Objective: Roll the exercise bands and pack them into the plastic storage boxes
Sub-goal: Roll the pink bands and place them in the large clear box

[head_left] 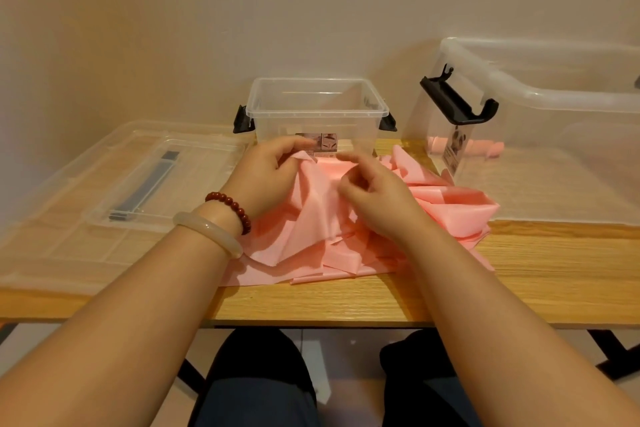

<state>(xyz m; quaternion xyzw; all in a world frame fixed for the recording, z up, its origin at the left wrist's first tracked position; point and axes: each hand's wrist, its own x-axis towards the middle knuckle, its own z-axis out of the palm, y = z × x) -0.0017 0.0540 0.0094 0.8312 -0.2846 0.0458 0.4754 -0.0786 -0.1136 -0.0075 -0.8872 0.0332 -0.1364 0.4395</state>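
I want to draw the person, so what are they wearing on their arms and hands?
Both forearms are bare, with no sleeves showing. The wrist behind the left hand wears two things: a dark red bead bracelet of round beads and a smooth, pale, milky bangle. The right hand and its wrist show no jewellery.

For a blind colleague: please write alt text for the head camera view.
A person's left hand pinches a raised fold in a loose heap of pink exercise bands on a wooden table, while the right hand rests on the heap. Behind stand an open small clear box and, at right, a larger box holding pink rolls.
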